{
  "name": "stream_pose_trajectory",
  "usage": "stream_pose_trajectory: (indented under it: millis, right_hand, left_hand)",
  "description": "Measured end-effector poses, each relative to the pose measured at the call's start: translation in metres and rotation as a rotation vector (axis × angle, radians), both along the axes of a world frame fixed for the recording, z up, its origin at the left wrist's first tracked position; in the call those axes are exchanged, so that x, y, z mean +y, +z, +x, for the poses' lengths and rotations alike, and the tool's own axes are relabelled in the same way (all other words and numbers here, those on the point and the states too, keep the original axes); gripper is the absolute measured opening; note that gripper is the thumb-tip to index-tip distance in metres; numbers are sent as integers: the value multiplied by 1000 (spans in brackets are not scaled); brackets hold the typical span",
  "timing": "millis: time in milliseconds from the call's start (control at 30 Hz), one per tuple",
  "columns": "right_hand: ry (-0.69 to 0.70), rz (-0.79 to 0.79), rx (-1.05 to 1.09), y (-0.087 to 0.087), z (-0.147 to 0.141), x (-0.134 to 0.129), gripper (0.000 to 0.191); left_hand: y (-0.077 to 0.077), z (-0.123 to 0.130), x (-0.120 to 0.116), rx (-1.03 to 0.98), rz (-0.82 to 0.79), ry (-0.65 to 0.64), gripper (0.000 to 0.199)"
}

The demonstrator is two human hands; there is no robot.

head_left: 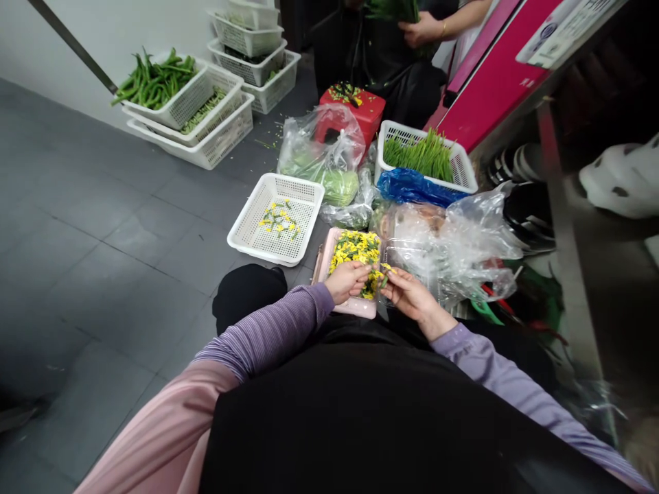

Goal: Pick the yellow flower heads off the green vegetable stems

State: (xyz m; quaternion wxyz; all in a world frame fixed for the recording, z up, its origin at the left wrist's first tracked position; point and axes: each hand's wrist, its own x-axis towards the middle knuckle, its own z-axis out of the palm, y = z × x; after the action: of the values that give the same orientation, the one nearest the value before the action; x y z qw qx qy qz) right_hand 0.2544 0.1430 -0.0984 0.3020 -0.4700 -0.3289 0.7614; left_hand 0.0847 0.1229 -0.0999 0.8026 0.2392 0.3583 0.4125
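Observation:
A pink tray (363,308) heaped with small yellow flowers (355,245) lies just beyond my lap. Over its lower part is my left hand (348,280), its fingers pinched together; whatever lies between the fingertips is too small to make out. Beside the tray's right edge, my right hand (408,293) holds a yellow flower with a green stem (384,276) between thumb and fingers. A white perforated basket (240,230) stands left of the tray on the floor, with scattered yellow flowers (279,219) on its bottom.
Clear plastic bags (453,250) lie at right, with a blue bag (417,187) behind. A white basket of green stalks (467,173), a red stool (371,113) and stacked baskets (221,140) stand farther back. A person's hand (423,29) holds greens at the top.

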Motion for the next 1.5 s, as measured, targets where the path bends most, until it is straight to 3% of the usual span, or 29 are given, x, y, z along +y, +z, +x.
stream_pose_trajectory:
  millis: [233, 467, 733, 967, 1067, 1233, 1500]
  right_hand:
    - [11, -142, 113, 11, 6, -1, 13]
    - [129, -64, 103, 25, 1, -6, 22]
    - [124, -32, 72, 30, -1, -8, 17]
    - [140, -74, 33, 24, -14, -10, 22]
    - [168, -46, 28, 20, -13, -10, 24]
    - [76, -25, -28, 17, -12, -10, 33]
    - [31, 35, -26, 13, -9, -10, 18]
  left_hand:
    - [2, -7, -3, -44, 28, -44, 22]
    - [9, -8, -5, -17, 30, -92, 19]
    - [11, -9, -7, -14, 25, -140, 20]
    - [14, -6, -10, 183, 62, -197, 29]
    - [13, -5, -12, 216, 60, -162, 28]
    - [11, -4, -11, 218, 6, -90, 28]
    - [19, -7, -9, 294, 16, -78, 29]
